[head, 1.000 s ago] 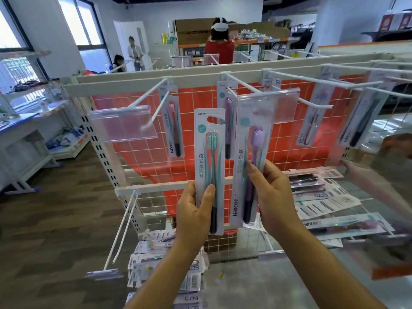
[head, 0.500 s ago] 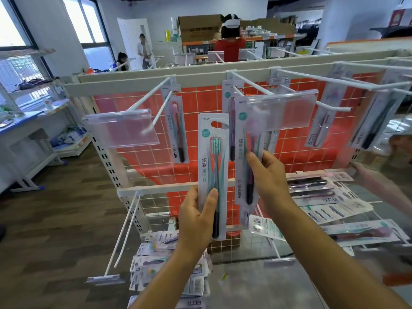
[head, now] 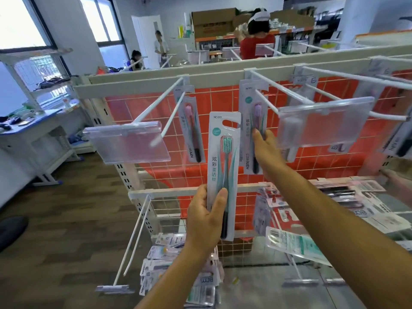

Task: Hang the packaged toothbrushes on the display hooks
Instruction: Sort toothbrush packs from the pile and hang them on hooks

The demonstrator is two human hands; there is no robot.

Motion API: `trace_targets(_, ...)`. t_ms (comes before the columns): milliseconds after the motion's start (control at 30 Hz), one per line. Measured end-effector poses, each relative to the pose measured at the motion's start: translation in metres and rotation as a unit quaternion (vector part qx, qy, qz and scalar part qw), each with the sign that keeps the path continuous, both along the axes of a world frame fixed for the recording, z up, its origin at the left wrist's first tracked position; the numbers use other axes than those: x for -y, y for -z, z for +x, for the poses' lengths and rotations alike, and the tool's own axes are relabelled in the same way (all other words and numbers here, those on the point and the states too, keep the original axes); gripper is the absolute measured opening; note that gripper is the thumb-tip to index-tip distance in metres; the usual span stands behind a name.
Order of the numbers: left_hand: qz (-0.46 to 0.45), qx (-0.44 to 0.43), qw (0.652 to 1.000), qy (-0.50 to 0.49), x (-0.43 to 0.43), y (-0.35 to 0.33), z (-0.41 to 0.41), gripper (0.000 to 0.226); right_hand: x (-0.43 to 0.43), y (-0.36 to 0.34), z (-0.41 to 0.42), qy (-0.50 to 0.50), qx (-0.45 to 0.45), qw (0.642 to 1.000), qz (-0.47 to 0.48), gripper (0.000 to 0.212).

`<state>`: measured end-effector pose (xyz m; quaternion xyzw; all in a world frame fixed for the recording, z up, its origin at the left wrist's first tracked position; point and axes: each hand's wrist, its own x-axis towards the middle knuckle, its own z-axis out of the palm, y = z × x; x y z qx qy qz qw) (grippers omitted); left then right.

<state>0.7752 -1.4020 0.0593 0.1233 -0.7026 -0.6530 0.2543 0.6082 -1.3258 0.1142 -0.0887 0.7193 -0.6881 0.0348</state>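
My left hand grips the lower part of a packaged green toothbrush and holds it upright in front of the rack. My right hand reaches further in and holds a packaged purple toothbrush, which hangs far back on a white double hook with a clear label plate at its tip. Another pack with a pink brush hangs on the hook to the left, which has its own clear plate.
More hooks with hanging packs run to the right along the top rail. Loose packs lie on the right shelf and hang low at the rack's foot. People stand behind the rack. A lower hook juts out left.
My right hand has pushed the purple pack back along the hook, past the clear plate, to the rear. My left hand has kept the green pack upright in the same place.
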Motion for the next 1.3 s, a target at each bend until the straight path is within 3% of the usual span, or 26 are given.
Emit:
trace_targets(200,-0.012,0.005,1.0,-0.005,0.007,-0.003,0.002,0.035,0.015,0.002,-0.01,0.0,-0.013,0.999,0.04,0.029)
trace_targets(300,-0.024,0.001,1.0,-0.012,0.008,-0.005,0.004,0.028,0.016,0.013,-0.014,-0.021,0.011,0.996,0.086,0.048)
trace_targets(467,-0.031,0.011,0.999,-0.015,0.006,-0.005,0.005,0.024,0.008,0.032,-0.007,0.037,-0.001,0.993,0.114,0.036)
trace_targets(600,-0.029,0.022,0.999,-0.01,0.003,0.002,0.005,0.027,-0.008,0.066,0.001,0.073,0.024,0.991,0.111,0.044)
trace_targets(700,-0.014,0.018,1.0,-0.016,-0.004,0.007,0.004,0.021,-0.02,0.076,0.028,0.057,0.066,0.991,0.098,0.032)
trace_targets(833,-0.005,0.034,0.999,-0.016,-0.013,0.015,0.004,0.021,-0.029,0.079,0.07,-0.038,0.115,0.992,0.037,0.037)
trace_targets(1000,0.011,0.062,0.998,-0.011,-0.025,0.027,0.007,0.02,-0.035,0.066,0.108,-0.115,0.102,0.988,-0.021,0.042)
trace_targets(1300,0.03,0.043,0.999,0.003,-0.038,0.023,0.014,0.02,-0.054,0.062,0.126,-0.128,0.084,0.987,-0.048,0.021)
